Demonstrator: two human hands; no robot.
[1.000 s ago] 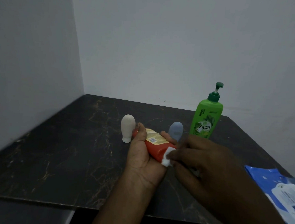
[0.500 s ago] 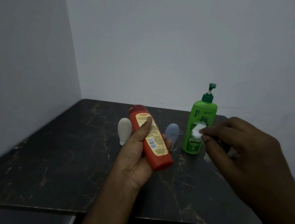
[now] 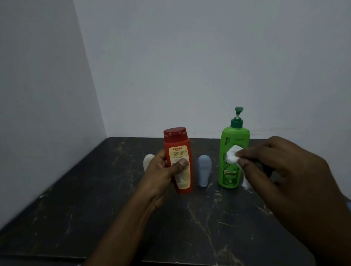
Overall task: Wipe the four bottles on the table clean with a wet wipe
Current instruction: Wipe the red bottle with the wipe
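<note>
Red plastic takes the middle of the head view: the red bottle (image 3: 177, 161) is gripped in the left hand (image 3: 161, 172), thumb pressed across its pale label and fingers curled behind. It seems to be clear of the table (image 3: 86, 209), cap up, with its long axis close to upright and the top leaning slightly left. The right hand (image 3: 285, 169) pinches a bunched white wet wipe (image 3: 233, 156) between thumb and fingertips, a tail of it hanging below the hand. That wipe lies to the right of the red bottle, directly in front of the green pump bottle (image 3: 229, 171); whether it touches the green plastic I cannot tell. Between the two hands stands the small blue bottle (image 3: 204, 170), and the small white bottle (image 3: 148, 160) peeks out behind the left hand, both upright toward the back of the table. By my reading the wipe is nearer the green bottle than the red, so bringing wipe and red bottle together means a sideways pass over the blue one. Open dark tabletop lies toward the near edge, while walls close off the left and back.
</note>
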